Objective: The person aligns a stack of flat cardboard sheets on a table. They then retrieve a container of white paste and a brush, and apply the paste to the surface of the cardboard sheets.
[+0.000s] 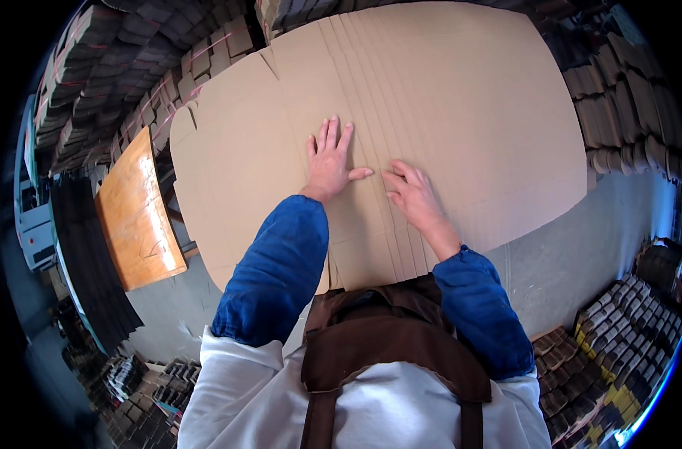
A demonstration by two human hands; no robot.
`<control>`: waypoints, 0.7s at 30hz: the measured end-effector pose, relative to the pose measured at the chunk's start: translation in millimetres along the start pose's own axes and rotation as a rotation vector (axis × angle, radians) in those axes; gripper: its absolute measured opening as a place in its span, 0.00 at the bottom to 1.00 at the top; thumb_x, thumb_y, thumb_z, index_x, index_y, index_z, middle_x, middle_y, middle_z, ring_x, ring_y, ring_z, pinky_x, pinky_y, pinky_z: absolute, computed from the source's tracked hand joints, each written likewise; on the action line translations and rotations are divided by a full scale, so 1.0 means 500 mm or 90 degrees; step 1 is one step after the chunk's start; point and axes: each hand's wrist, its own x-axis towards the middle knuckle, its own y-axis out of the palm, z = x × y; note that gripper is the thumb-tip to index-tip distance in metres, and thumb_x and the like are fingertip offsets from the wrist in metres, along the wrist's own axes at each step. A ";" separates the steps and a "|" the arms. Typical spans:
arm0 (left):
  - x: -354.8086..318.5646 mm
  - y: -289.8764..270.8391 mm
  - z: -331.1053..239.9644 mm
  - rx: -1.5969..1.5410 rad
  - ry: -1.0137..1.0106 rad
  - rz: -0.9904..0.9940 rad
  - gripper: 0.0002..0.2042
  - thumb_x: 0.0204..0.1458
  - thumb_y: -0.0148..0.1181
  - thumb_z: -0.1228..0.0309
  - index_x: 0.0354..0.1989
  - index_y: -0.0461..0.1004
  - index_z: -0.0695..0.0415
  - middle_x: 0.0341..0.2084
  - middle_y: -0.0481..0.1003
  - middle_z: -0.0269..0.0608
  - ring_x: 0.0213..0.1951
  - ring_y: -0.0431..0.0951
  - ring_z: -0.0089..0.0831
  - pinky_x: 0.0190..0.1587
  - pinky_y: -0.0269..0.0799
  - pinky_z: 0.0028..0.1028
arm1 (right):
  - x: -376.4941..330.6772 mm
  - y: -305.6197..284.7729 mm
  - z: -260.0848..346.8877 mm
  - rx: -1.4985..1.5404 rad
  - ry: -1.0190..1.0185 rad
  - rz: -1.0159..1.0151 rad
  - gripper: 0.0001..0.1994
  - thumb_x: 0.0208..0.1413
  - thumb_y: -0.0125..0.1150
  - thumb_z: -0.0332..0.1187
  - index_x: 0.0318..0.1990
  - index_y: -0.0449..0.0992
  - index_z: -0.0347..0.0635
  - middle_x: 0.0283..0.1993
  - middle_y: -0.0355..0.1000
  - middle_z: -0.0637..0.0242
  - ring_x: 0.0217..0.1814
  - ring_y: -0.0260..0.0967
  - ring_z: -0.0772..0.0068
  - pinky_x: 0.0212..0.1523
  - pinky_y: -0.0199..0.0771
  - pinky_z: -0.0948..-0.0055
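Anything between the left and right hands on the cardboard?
Head view: only bare cardboard. The left hand and right hand both rest on the large flat brown corrugated cardboard sheet; scored fold lines run between them, nothing else.

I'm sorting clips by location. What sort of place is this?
Probably a cardboard box workshop or warehouse. Both hands, left hand and right hand, press on a stack of flat die-cut cardboard sheets, with bundles of folded cardboard piled around the concrete floor.

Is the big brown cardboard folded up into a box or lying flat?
Lying flat. The cardboard sheet is spread out, its flaps unfolded, with the left hand and right hand resting palm-down on it.
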 end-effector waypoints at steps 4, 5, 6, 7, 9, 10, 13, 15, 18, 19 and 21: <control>-0.001 0.001 0.001 -0.001 -0.004 0.011 0.58 0.36 0.74 0.40 0.75 0.50 0.52 0.76 0.43 0.51 0.77 0.39 0.47 0.73 0.39 0.57 | -0.052 -0.003 0.027 -0.063 0.276 0.016 0.08 0.57 0.64 0.34 0.42 0.79 0.46 0.47 0.77 0.61 0.48 0.76 0.55 0.47 0.76 0.56; -0.002 0.001 0.003 -0.002 -0.003 0.008 0.58 0.36 0.74 0.40 0.75 0.50 0.52 0.76 0.43 0.51 0.77 0.39 0.47 0.73 0.38 0.57 | -0.073 -0.003 0.044 -0.056 0.321 0.062 0.06 0.57 0.63 0.35 0.40 0.78 0.46 0.41 0.79 0.60 0.44 0.77 0.53 0.44 0.77 0.54; -0.002 0.005 0.003 -0.004 -0.002 0.005 0.58 0.36 0.74 0.41 0.75 0.51 0.52 0.76 0.43 0.51 0.77 0.39 0.47 0.73 0.38 0.57 | -0.094 -0.001 0.058 -0.050 0.367 0.109 0.06 0.58 0.62 0.36 0.39 0.78 0.46 0.36 0.80 0.59 0.40 0.78 0.51 0.40 0.78 0.53; -0.002 0.009 0.004 -0.006 0.000 0.002 0.58 0.36 0.74 0.41 0.75 0.51 0.52 0.76 0.43 0.51 0.77 0.39 0.47 0.73 0.38 0.57 | -0.114 0.007 0.069 -0.047 0.364 0.097 0.06 0.58 0.62 0.36 0.39 0.78 0.46 0.34 0.80 0.59 0.38 0.78 0.51 0.40 0.78 0.52; -0.002 0.002 0.001 -0.007 -0.003 0.008 0.58 0.37 0.74 0.41 0.75 0.51 0.53 0.76 0.42 0.51 0.77 0.39 0.47 0.73 0.38 0.58 | -0.143 0.024 0.091 -0.037 0.357 0.075 0.07 0.59 0.62 0.37 0.39 0.79 0.46 0.30 0.80 0.58 0.34 0.79 0.49 0.39 0.77 0.50; -0.001 0.000 -0.003 -0.008 -0.002 0.012 0.57 0.37 0.74 0.41 0.75 0.51 0.54 0.76 0.42 0.50 0.77 0.39 0.47 0.73 0.38 0.58 | -0.149 0.029 0.097 -0.026 0.374 0.067 0.08 0.59 0.62 0.38 0.39 0.79 0.46 0.31 0.80 0.57 0.35 0.79 0.49 0.39 0.77 0.50; -0.002 -0.001 0.003 -0.001 -0.006 0.009 0.55 0.38 0.73 0.40 0.75 0.52 0.47 0.76 0.43 0.52 0.76 0.39 0.48 0.72 0.40 0.58 | -0.149 0.044 0.104 0.017 0.420 0.049 0.09 0.58 0.62 0.40 0.39 0.80 0.46 0.33 0.80 0.56 0.36 0.79 0.48 0.39 0.77 0.51; -0.002 -0.015 -0.010 0.043 0.013 0.029 0.53 0.39 0.73 0.41 0.75 0.53 0.42 0.75 0.43 0.56 0.76 0.39 0.53 0.71 0.42 0.57 | -0.145 0.051 0.088 0.041 0.455 0.046 0.09 0.57 0.63 0.41 0.38 0.81 0.47 0.34 0.80 0.55 0.37 0.79 0.48 0.39 0.78 0.51; 0.006 -0.045 -0.027 0.089 0.028 0.074 0.50 0.41 0.73 0.42 0.74 0.54 0.36 0.73 0.44 0.63 0.74 0.42 0.60 0.69 0.50 0.57 | -0.144 0.048 0.087 0.055 0.449 0.054 0.10 0.58 0.62 0.42 0.38 0.82 0.48 0.34 0.80 0.54 0.37 0.79 0.47 0.41 0.78 0.51; 0.012 -0.056 -0.034 0.100 0.031 0.091 0.49 0.42 0.73 0.43 0.74 0.54 0.34 0.72 0.45 0.66 0.73 0.44 0.63 0.68 0.53 0.57 | -0.139 0.050 0.085 0.053 0.460 0.063 0.09 0.58 0.62 0.41 0.38 0.82 0.48 0.35 0.80 0.55 0.39 0.78 0.48 0.41 0.78 0.52; 0.028 -0.073 -0.052 0.124 0.027 0.135 0.48 0.43 0.72 0.43 0.74 0.54 0.35 0.71 0.46 0.69 0.72 0.46 0.66 0.64 0.58 0.57 | -0.132 0.053 0.085 0.048 0.482 0.081 0.07 0.57 0.63 0.38 0.36 0.81 0.48 0.36 0.79 0.56 0.43 0.77 0.50 0.42 0.77 0.52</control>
